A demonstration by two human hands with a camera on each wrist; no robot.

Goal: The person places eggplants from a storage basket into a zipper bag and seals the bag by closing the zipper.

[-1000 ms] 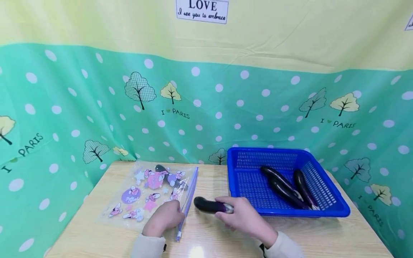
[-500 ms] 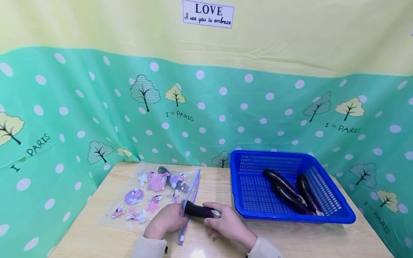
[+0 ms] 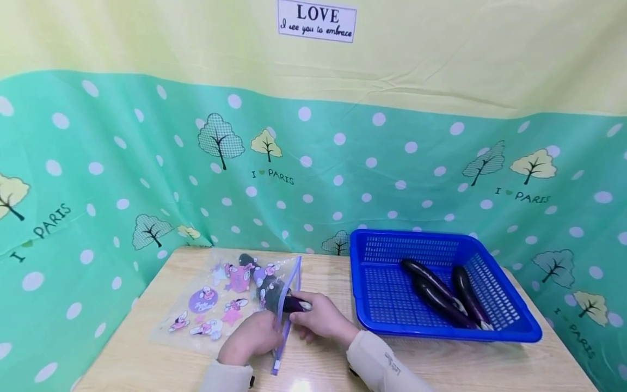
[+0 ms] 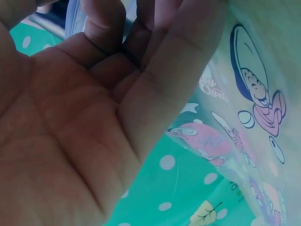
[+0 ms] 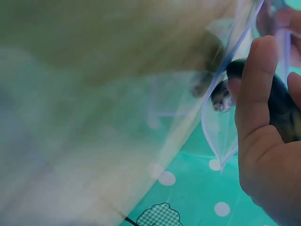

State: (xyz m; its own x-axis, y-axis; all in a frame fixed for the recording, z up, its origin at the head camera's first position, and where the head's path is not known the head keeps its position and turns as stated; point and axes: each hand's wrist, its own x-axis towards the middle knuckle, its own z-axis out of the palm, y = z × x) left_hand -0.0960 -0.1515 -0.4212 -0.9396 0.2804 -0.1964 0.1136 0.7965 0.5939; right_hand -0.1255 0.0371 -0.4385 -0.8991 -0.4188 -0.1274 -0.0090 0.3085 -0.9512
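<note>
A clear zip bag (image 3: 186, 294) printed with pink and purple cartoons lies on the table's left, its purple-edged mouth facing right. Inside it shows a dark eggplant (image 3: 247, 259), partly behind the prints. My left hand (image 3: 253, 333) pinches the bag's mouth near the front, its fingers curled in the left wrist view. My right hand (image 3: 320, 317) grips the stem end of another eggplant (image 3: 296, 304), whose far part is inside the bag. In the right wrist view, fingers lie along this eggplant (image 5: 282, 110) beside the bag's edge (image 5: 205, 110).
A blue plastic basket (image 3: 411, 235) stands on the right of the wooden table (image 3: 323, 370), with 3 eggplants (image 3: 438, 305) in it. Behind the table hangs a green and yellow printed curtain (image 3: 313, 185).
My right hand has moved left, carrying the eggplant from outside the bag's mouth to mostly inside it. My left hand stays at the mouth, which now stands wider apart.
</note>
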